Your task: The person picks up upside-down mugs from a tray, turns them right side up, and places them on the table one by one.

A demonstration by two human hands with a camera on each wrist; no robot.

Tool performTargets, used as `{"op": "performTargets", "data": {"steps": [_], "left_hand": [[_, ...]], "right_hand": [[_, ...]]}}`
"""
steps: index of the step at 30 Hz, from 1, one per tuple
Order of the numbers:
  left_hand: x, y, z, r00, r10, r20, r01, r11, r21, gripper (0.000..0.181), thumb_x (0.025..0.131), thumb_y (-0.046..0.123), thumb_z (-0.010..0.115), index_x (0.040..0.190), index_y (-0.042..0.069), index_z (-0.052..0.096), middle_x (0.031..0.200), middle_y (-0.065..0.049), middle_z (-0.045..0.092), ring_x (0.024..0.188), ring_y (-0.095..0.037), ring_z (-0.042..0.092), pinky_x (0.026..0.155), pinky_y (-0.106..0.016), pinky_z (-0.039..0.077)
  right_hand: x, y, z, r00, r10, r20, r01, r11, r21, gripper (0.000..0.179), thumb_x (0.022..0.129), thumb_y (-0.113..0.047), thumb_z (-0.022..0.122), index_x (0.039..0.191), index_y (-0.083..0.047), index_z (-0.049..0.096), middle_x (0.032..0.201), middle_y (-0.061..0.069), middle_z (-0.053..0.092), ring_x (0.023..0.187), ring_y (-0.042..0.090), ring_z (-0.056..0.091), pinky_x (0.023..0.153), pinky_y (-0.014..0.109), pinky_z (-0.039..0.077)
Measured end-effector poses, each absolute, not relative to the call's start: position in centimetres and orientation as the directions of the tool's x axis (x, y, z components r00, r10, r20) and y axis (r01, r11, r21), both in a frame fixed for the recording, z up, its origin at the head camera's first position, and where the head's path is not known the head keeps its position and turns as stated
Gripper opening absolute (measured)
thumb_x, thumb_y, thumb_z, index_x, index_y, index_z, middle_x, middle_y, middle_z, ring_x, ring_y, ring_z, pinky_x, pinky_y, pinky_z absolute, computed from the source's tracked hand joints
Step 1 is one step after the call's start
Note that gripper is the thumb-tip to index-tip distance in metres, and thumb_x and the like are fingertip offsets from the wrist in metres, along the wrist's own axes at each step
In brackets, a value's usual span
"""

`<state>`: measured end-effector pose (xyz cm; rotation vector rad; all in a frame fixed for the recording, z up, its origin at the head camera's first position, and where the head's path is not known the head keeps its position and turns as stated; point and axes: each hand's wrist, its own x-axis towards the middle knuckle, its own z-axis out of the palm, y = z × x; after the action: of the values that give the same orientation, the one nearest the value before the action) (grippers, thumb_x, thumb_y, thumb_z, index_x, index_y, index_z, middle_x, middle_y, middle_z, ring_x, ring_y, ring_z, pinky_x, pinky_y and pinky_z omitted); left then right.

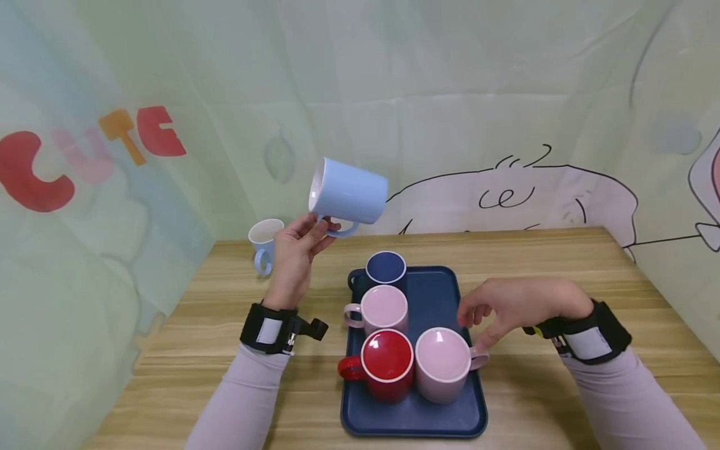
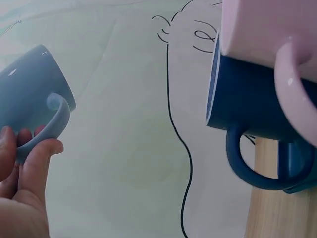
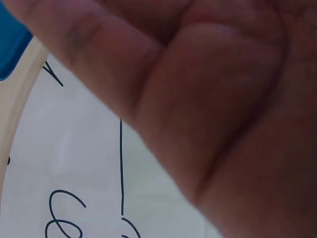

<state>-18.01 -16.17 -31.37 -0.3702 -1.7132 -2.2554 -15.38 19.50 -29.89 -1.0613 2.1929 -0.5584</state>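
Blue mug in left hand; 4 mugs on tray

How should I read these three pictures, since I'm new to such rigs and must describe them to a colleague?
There is no robot here: a person works with two bare hands. The widest picture comes from a camera on the head, looking forward and down. The other two come from wrist cameras: the left shows fingers and mugs up close, the right mostly a palm.

On the wooden table lies a dark blue tray. It bears a dark blue mug, a pink mug behind, a red mug and a pink mug in front. A light blue mug stands off the tray.

The left hand holds another light blue mug by its handle, raised and tipped. The right hand is at the front pink mug's handle; I can't tell whether it touches.
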Motion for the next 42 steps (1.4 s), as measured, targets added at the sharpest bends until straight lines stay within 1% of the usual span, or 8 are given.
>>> {"op": "performTargets", "data": {"steps": [5, 9, 14, 19, 24, 29, 36, 42], "left_hand": [[-18.1, -16.9, -30.7, -0.914, -0.113, 0.388, 0.405, -0.26, 0.877, 0.025, 0.092, 0.013, 0.062, 0.11, -0.004, 0.064, 0.099, -0.01, 0.067, 0.094, -0.021, 0.067, 0.084, -0.029, 0.056], [-18.2, -17.5, -30.3, -0.903, -0.144, 0.405, 0.429, -0.276, 0.86, 0.029, 0.091, 0.012, 0.062, 0.113, -0.006, 0.063, 0.098, -0.011, 0.066, 0.095, -0.022, 0.066, 0.085, -0.029, 0.055], [-18.2, -18.1, -30.0, -0.889, -0.199, 0.412, 0.456, -0.326, 0.828, 0.031, 0.089, 0.01, 0.064, 0.114, -0.009, 0.063, 0.097, -0.015, 0.067, 0.093, -0.023, 0.067, 0.084, -0.03, 0.056], [-18.5, -18.2, -30.0, -0.883, -0.242, 0.403, 0.467, -0.352, 0.811, 0.029, 0.088, 0.009, 0.064, 0.11, -0.01, 0.064, 0.093, -0.014, 0.069, 0.091, -0.023, 0.067, 0.082, -0.029, 0.057], [-18.6, -18.5, -30.4, -0.874, -0.266, 0.406, 0.48, -0.341, 0.809, 0.031, 0.088, 0.01, 0.065, 0.111, -0.011, 0.063, 0.094, -0.015, 0.069, 0.091, -0.024, 0.067, 0.079, -0.028, 0.058], [-18.7, -19.2, -30.9, -0.86, -0.315, 0.401, 0.494, -0.317, 0.81, 0.035, 0.087, 0.01, 0.066, 0.111, -0.014, 0.06, 0.092, -0.014, 0.069, 0.09, -0.024, 0.067, 0.076, -0.026, 0.058], [-19.3, -19.9, -31.3, -0.849, -0.365, 0.382, 0.492, -0.281, 0.824, 0.035, 0.086, 0.012, 0.069, 0.11, -0.013, 0.062, 0.09, -0.013, 0.069, 0.087, -0.023, 0.067, 0.075, -0.025, 0.058], [-19.6, -20.1, -32.0, -0.842, -0.395, 0.367, 0.483, -0.249, 0.839, 0.032, 0.085, 0.013, 0.069, 0.108, -0.01, 0.065, 0.089, -0.013, 0.069, 0.086, -0.022, 0.068, 0.075, -0.025, 0.058]], "right_hand": [[-15.0, 19.3, -30.0, -0.485, -0.773, -0.408, -0.524, 0.631, -0.572, 0.041, 0.076, -0.049, 0.077, 0.107, -0.024, 0.065, 0.102, -0.007, 0.064, 0.099, 0.019, 0.055, 0.087, 0.044, 0.048], [-14.9, 19.1, -30.2, -0.488, -0.763, -0.424, -0.54, 0.645, -0.541, 0.038, 0.074, -0.048, 0.078, 0.103, -0.027, 0.065, 0.098, -0.01, 0.063, 0.097, 0.019, 0.055, 0.085, 0.041, 0.048], [-14.7, 18.7, -30.6, -0.481, -0.748, -0.458, -0.531, 0.664, -0.526, 0.032, 0.074, -0.041, 0.08, 0.099, -0.03, 0.065, 0.096, -0.009, 0.064, 0.094, 0.016, 0.056, 0.084, 0.036, 0.049], [-14.6, 18.4, -31.1, -0.469, -0.755, -0.457, -0.539, 0.655, -0.529, 0.025, 0.073, -0.032, 0.082, 0.09, -0.03, 0.064, 0.087, -0.011, 0.063, 0.087, 0.012, 0.058, 0.077, 0.03, 0.05], [-14.5, 18.2, -31.5, -0.465, -0.772, -0.433, -0.561, 0.636, -0.53, 0.02, 0.073, -0.027, 0.082, 0.084, -0.027, 0.064, 0.082, -0.012, 0.062, 0.08, 0.009, 0.056, 0.071, 0.027, 0.05], [-14.5, 18.0, -31.6, -0.452, -0.779, -0.434, -0.574, 0.627, -0.526, 0.014, 0.076, -0.027, 0.08, 0.079, -0.026, 0.066, 0.078, -0.013, 0.063, 0.077, 0.007, 0.055, 0.067, 0.025, 0.049], [-14.5, 17.9, -31.6, -0.449, -0.775, -0.445, -0.562, 0.632, -0.533, 0.013, 0.076, -0.025, 0.08, 0.077, -0.024, 0.067, 0.077, -0.013, 0.063, 0.075, 0.006, 0.056, 0.066, 0.025, 0.05], [-14.5, 18.0, -31.8, -0.435, -0.787, -0.438, -0.581, 0.617, -0.531, 0.012, 0.077, -0.025, 0.079, 0.076, -0.024, 0.067, 0.079, -0.014, 0.064, 0.079, 0.006, 0.057, 0.069, 0.025, 0.051]]}}
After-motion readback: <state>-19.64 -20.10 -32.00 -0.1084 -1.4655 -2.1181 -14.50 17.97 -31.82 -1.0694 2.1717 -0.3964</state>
